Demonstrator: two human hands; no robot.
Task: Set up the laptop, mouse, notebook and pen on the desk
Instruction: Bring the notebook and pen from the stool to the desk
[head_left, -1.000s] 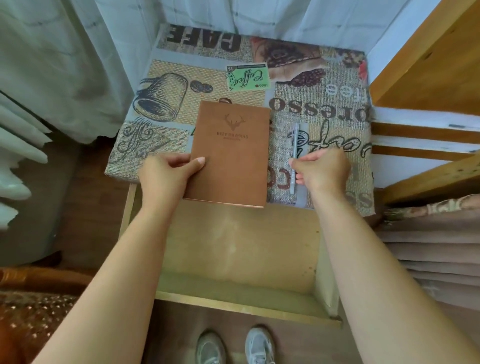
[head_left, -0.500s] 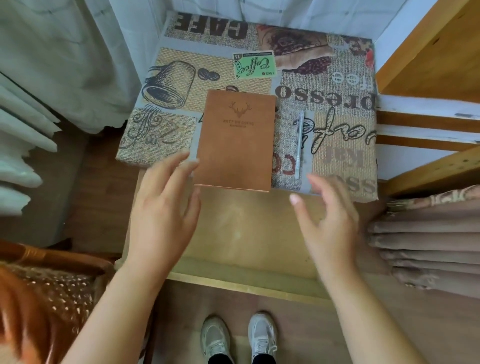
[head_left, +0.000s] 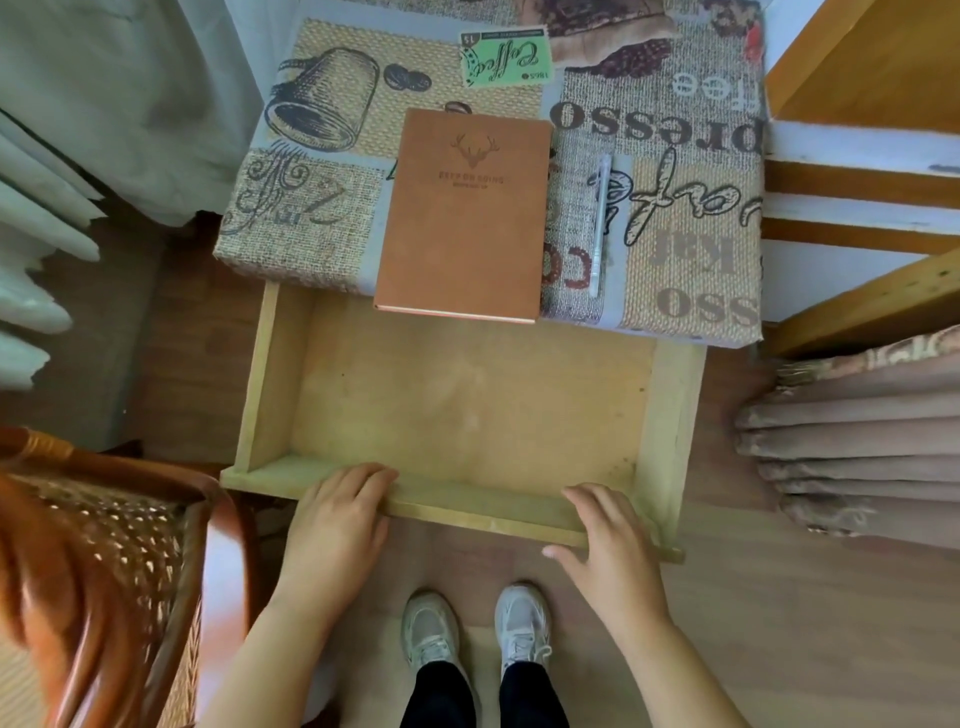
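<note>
A brown notebook (head_left: 465, 213) with a deer emblem lies closed on the desk (head_left: 691, 249), which is covered by a coffee-print cloth. Its near edge overhangs the desk front. A clear pen (head_left: 600, 223) lies parallel to it on the right. Below the desk a wooden drawer (head_left: 467, 405) stands pulled out with nothing inside. My left hand (head_left: 337, 512) rests with its fingers over the drawer's front panel. My right hand (head_left: 608, 540) lies flat against the same panel, fingers spread. No laptop or mouse is in view.
A wicker chair (head_left: 104, 561) stands at the lower left, close to the drawer. White curtains (head_left: 104, 104) hang at the left. Wooden shelving (head_left: 862, 156) and folded brown curtains (head_left: 857, 441) are at the right. My feet in pale shoes (head_left: 478, 634) stand on the wooden floor.
Both hands have left the notebook and pen and come back to the drawer's front panel. The notebook and pen stay on the desk.
</note>
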